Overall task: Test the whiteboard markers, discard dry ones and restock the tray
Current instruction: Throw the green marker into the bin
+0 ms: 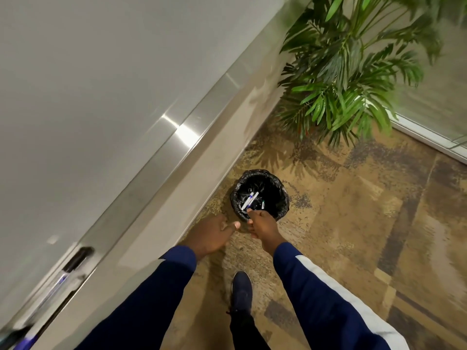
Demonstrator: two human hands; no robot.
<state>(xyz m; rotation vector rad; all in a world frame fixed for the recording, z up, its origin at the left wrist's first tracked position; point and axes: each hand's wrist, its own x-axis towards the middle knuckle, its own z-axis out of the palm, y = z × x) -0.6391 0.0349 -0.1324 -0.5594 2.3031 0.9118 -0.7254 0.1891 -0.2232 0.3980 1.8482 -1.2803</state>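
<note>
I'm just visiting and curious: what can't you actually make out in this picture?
Head view only:
- Whether the right hand pinches the white markers or they lie in the bin: the hand overlaps them.
- The marker on the tray: motion blur smears its label.
- Pot of the plant: hidden by fronds.

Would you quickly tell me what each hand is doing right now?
Left hand: open, holding nothing.
Right hand: curled above the bin; grip on markers cannot be told.
</note>
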